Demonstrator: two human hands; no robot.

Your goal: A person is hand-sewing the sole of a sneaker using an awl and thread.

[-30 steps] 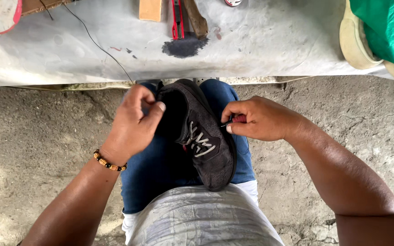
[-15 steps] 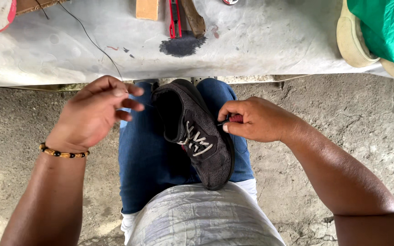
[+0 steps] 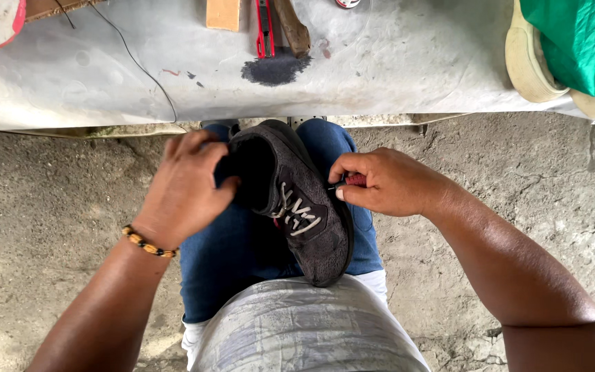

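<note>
Shoe (image 3: 297,200) lay on the lap; stitching at its collar looked under way.
Left hand (image 3: 186,189) gripped the heel opening; right hand (image 3: 387,182) pinched a red-handled tool (image 3: 354,180) against the side. Next pass needed a steady hold.

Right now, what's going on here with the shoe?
A seated person has a dark shoe lying on their lap, sole side away, pale laces up. The left hand grips the shoe's heel opening. The right hand pinches a small red-handled tool against the shoe's side. A grey table with tools stands in front.
</note>
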